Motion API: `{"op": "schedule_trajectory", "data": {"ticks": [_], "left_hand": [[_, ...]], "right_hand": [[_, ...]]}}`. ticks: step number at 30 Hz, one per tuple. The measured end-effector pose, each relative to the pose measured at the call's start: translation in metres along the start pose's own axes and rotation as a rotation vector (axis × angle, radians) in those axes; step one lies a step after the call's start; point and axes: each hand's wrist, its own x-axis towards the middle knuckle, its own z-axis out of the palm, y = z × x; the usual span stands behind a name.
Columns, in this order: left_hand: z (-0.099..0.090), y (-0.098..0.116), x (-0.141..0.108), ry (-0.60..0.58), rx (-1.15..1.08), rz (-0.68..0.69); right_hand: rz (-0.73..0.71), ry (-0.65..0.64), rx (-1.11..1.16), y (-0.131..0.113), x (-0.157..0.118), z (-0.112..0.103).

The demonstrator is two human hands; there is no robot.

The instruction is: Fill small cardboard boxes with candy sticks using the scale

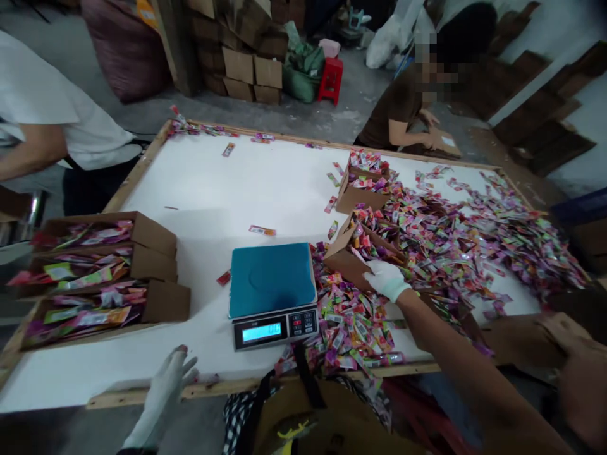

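My right hand (386, 279), in a white glove, grips the near edge of an open cardboard box (348, 268) that holds small colourful wrapped packets. The box stands among a heap of loose packets (441, 240), just right of a digital scale (272, 281). Nothing rests on the scale's blue-green plate, and its lit display (262, 332) appears to read zero. Over the table's front edge at the left, my left hand (171, 376), also white-gloved, has its fingers apart and holds nothing. Some fingers of my right hand are hidden against the box.
Three filled cardboard boxes (165, 302) stand in a row at the left. Another filled box (360, 197) sits farther back. The white table (199, 183) has a raised wooden rim. One person (408, 107) handles cardboard across the table; another person (71, 107) is at the left.
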Motion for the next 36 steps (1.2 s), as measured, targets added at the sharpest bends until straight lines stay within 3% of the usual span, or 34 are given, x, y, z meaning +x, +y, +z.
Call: {"op": "schedule_trajectory", "data": {"ticks": [4, 7, 11, 14, 16, 19, 21, 23, 26, 29, 32, 36], "left_hand": [[0.005, 0.004, -0.007, -0.086, -0.095, -0.012], [0.017, 0.027, -0.016, -0.129, -0.146, 0.073], [0.048, 0.073, -0.035, -0.153, -0.189, 0.199], [0.067, 0.095, -0.053, -0.180, -0.213, 0.309], [0.075, 0.096, -0.063, -0.228, -0.196, 0.380], [0.076, 0.082, -0.072, -0.299, -0.135, 0.430], [0.073, 0.069, -0.075, -0.309, -0.122, 0.386], [0.071, 0.058, -0.075, -0.304, -0.132, 0.305], [0.068, 0.048, -0.077, -0.293, -0.127, 0.214], [0.067, 0.044, -0.079, -0.292, -0.104, 0.206], [0.064, 0.042, -0.078, -0.252, -0.112, 0.207], [0.062, 0.039, -0.077, -0.219, -0.113, 0.210]], "right_hand": [[-0.172, 0.088, -0.063, -0.037, -0.041, -0.057], [-0.373, 0.064, -0.142, -0.087, -0.054, -0.089], [-0.582, -0.122, -0.209, -0.164, -0.039, -0.085], [-0.667, -0.182, -0.205, -0.194, -0.030, -0.069], [-0.731, -0.109, -0.149, -0.189, -0.033, -0.066], [-0.859, 0.198, 0.107, -0.150, -0.046, -0.074], [-0.830, 0.432, 0.306, -0.117, -0.055, -0.080], [-0.716, 0.535, 0.385, -0.087, -0.059, -0.080], [-0.618, 0.459, 0.308, -0.058, -0.061, -0.066], [-0.597, 0.408, 0.293, -0.043, -0.062, -0.046], [-0.603, 0.410, 0.342, -0.037, -0.068, -0.034], [-0.684, 0.326, 0.330, -0.046, -0.072, -0.039]]}}
